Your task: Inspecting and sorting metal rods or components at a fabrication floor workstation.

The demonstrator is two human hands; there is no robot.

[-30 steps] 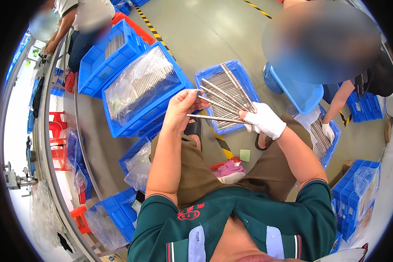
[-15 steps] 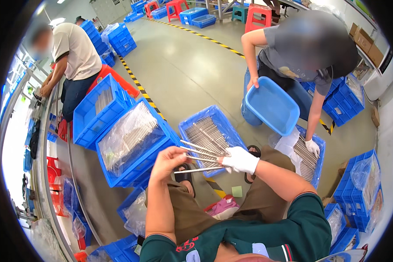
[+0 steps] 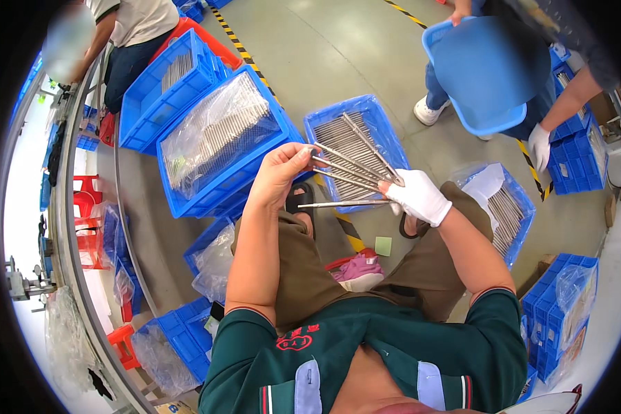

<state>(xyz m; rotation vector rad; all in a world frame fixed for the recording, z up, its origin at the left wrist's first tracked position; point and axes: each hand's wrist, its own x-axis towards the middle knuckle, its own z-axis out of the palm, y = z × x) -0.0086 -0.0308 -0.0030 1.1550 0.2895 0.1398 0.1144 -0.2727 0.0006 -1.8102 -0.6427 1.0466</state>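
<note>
In the white-gloved right hand (image 3: 419,198), five metal rods (image 3: 341,204) can be counted, their right ends pinched together between thumb and fingers. The bare left hand (image 3: 281,170) is raised to the left tips, its thumb and forefinger pressed close there; whether a tip is gripped cannot be told. The rods are fanned between the hands: the uppermost is slanted steeply up and leftward, the next three are pointed left and slightly up, and the lowest is held nearly level, its long axis running left to right. Beyond, more rods are packed in four blue crates: a front crate (image 3: 388,127), a right crate (image 3: 530,214), and two at the left, the nearer crate (image 3: 221,190) partly covered by clear plastic (image 3: 203,138), the farther crate (image 3: 138,110) set behind it. By one person (image 3: 579,34) at the right, one blue tub (image 3: 493,124) is held
</note>
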